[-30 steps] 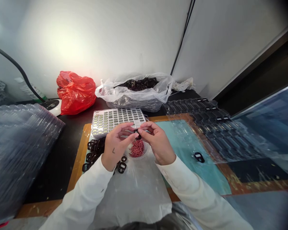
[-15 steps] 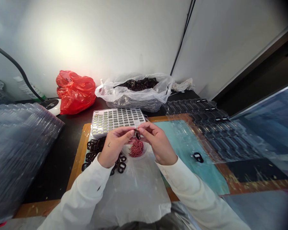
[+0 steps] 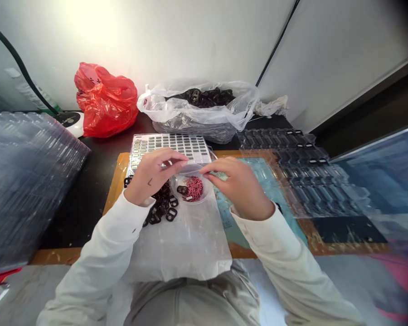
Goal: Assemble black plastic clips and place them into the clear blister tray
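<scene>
My left hand [image 3: 153, 174] and my right hand [image 3: 238, 185] hover at either side of a transparent plastic bowl [image 3: 190, 197], their fingertips near its far rim. Neither hand shows anything held. Inside the bowl lie a heap of thin red pieces [image 3: 194, 189] and a black plastic buckle [image 3: 182, 190]. Just left of the bowl, under my left wrist, several black buckles [image 3: 163, 206] lie loose. Beyond my hands sits a white tray of small grey rectangular pieces in rows [image 3: 170, 147].
A white plastic sheet [image 3: 180, 244] lies beneath the bowl on a black table with an orange-edged mat. Stacked transparent blister trays [image 3: 30, 167] stand left, more [image 3: 299, 167] lie right. A red bag [image 3: 105, 104] and a transparent bag of black parts [image 3: 197, 117] sit against the wall.
My hands have parted and dropped to the bowl. The black buckle pinched between them no longer shows there, and one now lies in the bowl. The view has tilted further down.
</scene>
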A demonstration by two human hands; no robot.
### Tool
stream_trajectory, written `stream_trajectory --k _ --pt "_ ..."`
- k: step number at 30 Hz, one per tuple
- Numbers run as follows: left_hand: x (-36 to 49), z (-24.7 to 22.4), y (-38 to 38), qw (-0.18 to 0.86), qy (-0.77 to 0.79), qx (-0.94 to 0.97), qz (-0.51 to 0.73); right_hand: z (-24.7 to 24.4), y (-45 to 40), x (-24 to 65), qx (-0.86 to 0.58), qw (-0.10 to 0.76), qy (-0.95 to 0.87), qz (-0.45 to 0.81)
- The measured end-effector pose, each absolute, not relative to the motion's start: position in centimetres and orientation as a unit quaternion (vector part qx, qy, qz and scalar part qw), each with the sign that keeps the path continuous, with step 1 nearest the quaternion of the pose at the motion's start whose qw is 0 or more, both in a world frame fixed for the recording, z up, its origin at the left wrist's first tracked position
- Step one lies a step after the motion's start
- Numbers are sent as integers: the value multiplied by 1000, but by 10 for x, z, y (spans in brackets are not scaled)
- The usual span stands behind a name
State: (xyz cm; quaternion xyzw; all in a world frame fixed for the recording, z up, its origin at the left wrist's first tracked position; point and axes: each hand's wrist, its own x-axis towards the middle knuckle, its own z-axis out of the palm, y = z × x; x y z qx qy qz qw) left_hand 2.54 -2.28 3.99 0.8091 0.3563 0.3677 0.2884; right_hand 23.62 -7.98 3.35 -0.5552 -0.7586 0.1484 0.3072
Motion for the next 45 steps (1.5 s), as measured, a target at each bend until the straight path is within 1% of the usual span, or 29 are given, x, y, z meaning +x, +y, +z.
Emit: stream_trajectory --k 3,5,8,11,14,20,25,30,38,43,45 --pt "16 52 -16 203 317 870 320 41 -73 225 -527 101 -838 96" --pt "18 56 -15 164 278 918 230 43 -66 213 -509 17 -857 77" --pt "33 59 -19 98 268 957 49 44 -56 202 -479 -54 -870 108" --pt "51 60 -23 55 306 948 -71 39 -50 199 -453 -89 -874 151" --pt "61 56 -23 55 323 938 -112 28 -47 201 -445 -91 -878 151" --pt "63 37 -21 32 346 935 -65 14 -44 200 -430 -76 -891 124" --pt "66 32 -26 23 369 927 -66 19 -45 201 -428 -75 -893 118" --pt "63 32 -27 1 345 937 -64 29 -51 207 -441 -60 -888 116" --pt "64 30 -20 -24 322 945 -45 37 -58 226 -457 27 -876 149" --pt "69 28 -23 -16 348 937 -10 40 -64 240 -476 111 -856 170" --pt "67 31 -24 -3 366 931 6 38 -66 246 -475 154 -842 205"
